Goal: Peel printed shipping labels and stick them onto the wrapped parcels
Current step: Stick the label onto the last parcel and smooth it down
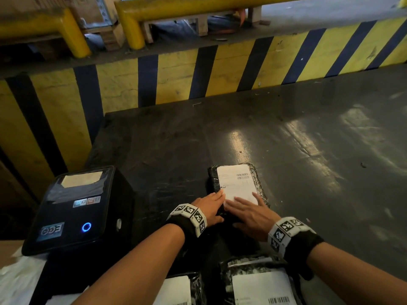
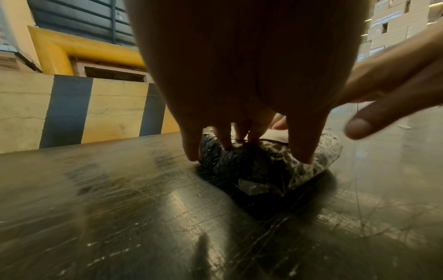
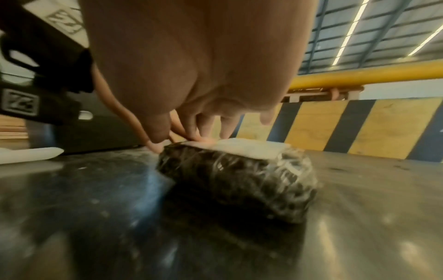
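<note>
A parcel (image 1: 256, 183) wrapped in black plastic film lies on the dark table, with a white shipping label (image 1: 234, 182) on its top face. My left hand (image 1: 214, 202) rests its straight fingers on the parcel's near left edge and on the label's left side. My right hand (image 1: 245, 209) lies flat, its fingers pressing the label's near end. In the left wrist view my left hand (image 2: 239, 130) touches the parcel (image 2: 258, 166) with its fingertips. The right wrist view shows my right hand (image 3: 208, 128) pressing down on the label (image 3: 249, 149) atop the parcel (image 3: 239, 178).
A black label printer (image 1: 77, 212) with a lit blue ring stands at the table's left front. Two more wrapped parcels with labels (image 1: 176, 291) (image 1: 262, 287) lie at the near edge under my forearms. A yellow and black striped barrier (image 1: 176, 78) runs behind the table (image 1: 308, 139).
</note>
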Action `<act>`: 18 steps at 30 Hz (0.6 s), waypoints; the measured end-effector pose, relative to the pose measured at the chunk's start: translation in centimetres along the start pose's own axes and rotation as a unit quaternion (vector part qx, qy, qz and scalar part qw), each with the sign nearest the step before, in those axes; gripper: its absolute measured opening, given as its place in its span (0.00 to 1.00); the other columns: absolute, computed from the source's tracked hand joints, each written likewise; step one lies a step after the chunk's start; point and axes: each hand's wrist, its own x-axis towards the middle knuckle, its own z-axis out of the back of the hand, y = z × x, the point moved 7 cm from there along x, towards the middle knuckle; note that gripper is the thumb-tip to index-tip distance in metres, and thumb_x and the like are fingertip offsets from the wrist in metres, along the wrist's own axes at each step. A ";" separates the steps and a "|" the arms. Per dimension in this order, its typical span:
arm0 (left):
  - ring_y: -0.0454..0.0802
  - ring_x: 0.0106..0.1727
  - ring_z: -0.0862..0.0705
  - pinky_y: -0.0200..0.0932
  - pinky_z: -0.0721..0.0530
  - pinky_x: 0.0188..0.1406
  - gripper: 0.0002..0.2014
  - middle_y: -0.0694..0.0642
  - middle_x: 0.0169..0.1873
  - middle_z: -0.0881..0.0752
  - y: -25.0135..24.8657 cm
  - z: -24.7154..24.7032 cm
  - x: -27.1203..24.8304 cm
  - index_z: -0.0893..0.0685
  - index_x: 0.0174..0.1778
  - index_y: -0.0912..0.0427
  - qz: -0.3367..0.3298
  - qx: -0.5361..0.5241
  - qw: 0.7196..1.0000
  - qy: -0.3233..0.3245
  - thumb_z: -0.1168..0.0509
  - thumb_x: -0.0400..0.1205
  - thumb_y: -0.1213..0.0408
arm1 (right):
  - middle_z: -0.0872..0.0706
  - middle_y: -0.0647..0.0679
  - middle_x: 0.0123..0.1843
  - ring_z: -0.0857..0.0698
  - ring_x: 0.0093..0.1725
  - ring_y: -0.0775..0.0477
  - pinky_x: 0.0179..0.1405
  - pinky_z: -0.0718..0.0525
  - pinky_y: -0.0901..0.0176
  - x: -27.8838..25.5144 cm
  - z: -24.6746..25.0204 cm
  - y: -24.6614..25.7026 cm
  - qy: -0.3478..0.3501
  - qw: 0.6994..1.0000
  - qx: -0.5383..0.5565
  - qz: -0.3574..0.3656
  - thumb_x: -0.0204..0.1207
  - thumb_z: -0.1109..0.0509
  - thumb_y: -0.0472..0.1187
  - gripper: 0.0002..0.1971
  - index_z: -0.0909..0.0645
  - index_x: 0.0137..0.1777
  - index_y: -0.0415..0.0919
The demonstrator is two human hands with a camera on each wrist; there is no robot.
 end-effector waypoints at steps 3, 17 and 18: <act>0.52 0.85 0.52 0.59 0.40 0.81 0.40 0.52 0.84 0.59 0.2 -0.2 0.2 0.57 0.83 0.58 0.006 0.005 1.000 0.004 0.39 0.83 0.53 | 0.64 0.65 0.82 0.66 0.80 0.57 0.78 0.66 0.32 -0.3 -1.8 -0.4 0.003 1.000 -0.002 0.013 0.83 0.46 0.53 0.33 0.61 0.82 0.58; 0.51 0.85 0.52 0.62 0.40 0.80 0.42 0.51 0.84 0.61 0.1 -0.1 -0.3 0.60 0.83 0.57 0.011 0.020 0.999 0.026 0.39 0.83 0.51 | 0.65 0.65 0.78 0.61 0.82 0.57 0.75 0.71 0.39 -4.2 -2.0 -5.4 -0.032 0.996 0.034 -0.081 0.83 0.48 0.46 0.32 0.59 0.82 0.57; 0.52 0.85 0.52 0.61 0.40 0.80 0.42 0.51 0.84 0.61 0.1 0.0 -0.3 0.60 0.83 0.57 0.012 0.024 0.999 0.026 0.39 0.83 0.51 | 0.65 0.64 0.77 0.61 0.82 0.59 0.76 0.70 0.39 -4.0 -1.8 -5.1 -0.032 0.996 0.036 -0.078 0.83 0.47 0.46 0.32 0.59 0.83 0.55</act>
